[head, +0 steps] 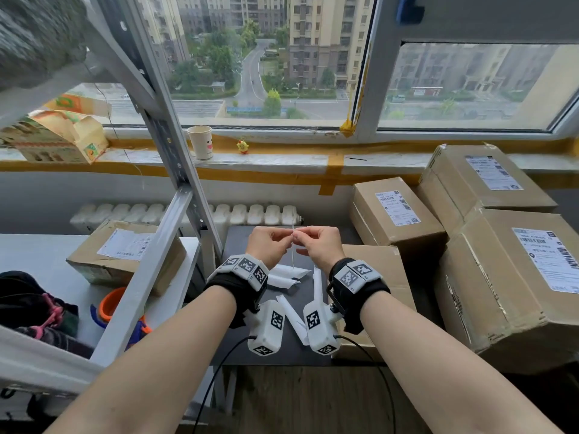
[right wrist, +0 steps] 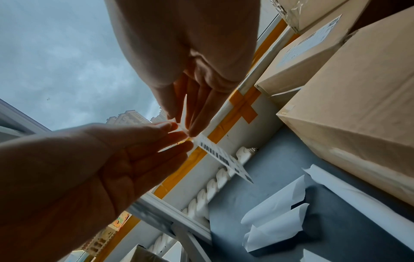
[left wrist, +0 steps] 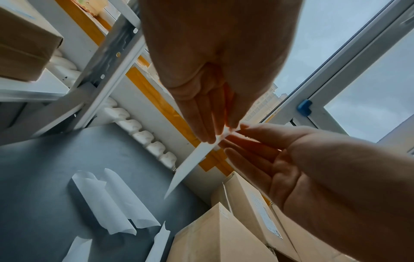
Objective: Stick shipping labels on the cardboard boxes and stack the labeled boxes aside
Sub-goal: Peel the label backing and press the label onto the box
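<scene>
A shipping label (head: 293,255) hangs edge-on above the dark table (head: 238,245). Its barcode side (right wrist: 221,157) faces right and its blank white side (left wrist: 190,166) faces left. My left hand (head: 286,239) and right hand (head: 300,238) both pinch its top edge, fingertips meeting. The wrist views show the same pinch by the left hand (left wrist: 215,136) and the right hand (right wrist: 186,127). A plain cardboard box (head: 379,264) lies flat under my right wrist. Labeled boxes (head: 394,211) (head: 513,277) (head: 482,180) are stacked at the right.
Curled white backing papers (head: 288,277) lie on the table below my hands. A labeled box (head: 125,255) sits on the white metal shelf (head: 175,220) at the left. A radiator (head: 250,214) and a window sill with a paper cup (head: 200,142) stand behind.
</scene>
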### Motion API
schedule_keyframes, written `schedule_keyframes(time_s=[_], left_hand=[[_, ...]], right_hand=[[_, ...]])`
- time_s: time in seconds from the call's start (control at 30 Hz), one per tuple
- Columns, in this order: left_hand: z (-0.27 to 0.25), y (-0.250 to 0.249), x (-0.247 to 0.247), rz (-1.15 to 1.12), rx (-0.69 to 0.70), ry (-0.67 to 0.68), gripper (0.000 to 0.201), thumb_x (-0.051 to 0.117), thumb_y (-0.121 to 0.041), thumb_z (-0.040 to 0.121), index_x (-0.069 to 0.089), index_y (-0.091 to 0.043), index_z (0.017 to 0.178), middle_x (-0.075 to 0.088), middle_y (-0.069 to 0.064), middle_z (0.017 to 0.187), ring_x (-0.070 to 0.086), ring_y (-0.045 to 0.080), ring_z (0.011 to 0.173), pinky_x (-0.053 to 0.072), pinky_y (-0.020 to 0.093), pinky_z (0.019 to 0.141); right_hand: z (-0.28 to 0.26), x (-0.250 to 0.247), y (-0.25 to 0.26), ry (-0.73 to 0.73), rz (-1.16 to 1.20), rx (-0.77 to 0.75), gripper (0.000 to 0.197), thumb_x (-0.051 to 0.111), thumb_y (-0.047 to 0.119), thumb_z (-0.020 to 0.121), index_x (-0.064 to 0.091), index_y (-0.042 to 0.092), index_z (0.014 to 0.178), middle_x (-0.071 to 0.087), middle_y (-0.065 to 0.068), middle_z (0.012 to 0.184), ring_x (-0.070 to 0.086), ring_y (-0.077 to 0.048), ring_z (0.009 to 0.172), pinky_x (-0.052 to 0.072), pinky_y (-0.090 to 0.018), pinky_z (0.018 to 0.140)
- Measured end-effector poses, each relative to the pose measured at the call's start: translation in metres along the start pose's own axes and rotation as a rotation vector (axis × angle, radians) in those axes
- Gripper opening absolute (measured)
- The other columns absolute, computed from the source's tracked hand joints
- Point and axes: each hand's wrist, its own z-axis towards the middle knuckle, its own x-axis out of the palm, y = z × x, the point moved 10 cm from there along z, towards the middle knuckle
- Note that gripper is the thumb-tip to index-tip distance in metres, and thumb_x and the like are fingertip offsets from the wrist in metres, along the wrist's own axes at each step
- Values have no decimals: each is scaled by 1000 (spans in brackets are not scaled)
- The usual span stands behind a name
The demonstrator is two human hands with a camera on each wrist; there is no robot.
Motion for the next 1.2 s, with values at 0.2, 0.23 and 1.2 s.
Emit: schedule_keyframes(time_s=[0.2,0.23,1.2], left_hand=[[1,10,-1,-56,-74,-21,18,63,-8,87,70,2,100,71,18,92,68,23,82,57,39,83],[0,9,0,-63,-78,-19,17,63,-10,87,71,1,97,71,15,87,67,23,81,57,37,80],[-15,12,-18,55,-96,-102,17,74,-17,71,65,-24,58,72,6,70,71,26,76,58,43,80]], right_hand=[[0,8,-11,36,11,20,23,49,-5,92,65,-7,108,67,-22,108,67,-26,98,57,-22,75],[0,7,-12,31,17,14,22,51,-4,91,67,-6,106,68,-22,106,67,-24,95,57,-20,73],[-16,13,-13,72,157,41,11,55,0,91,61,-1,82,64,-10,76,64,-17,70,56,-16,62]])
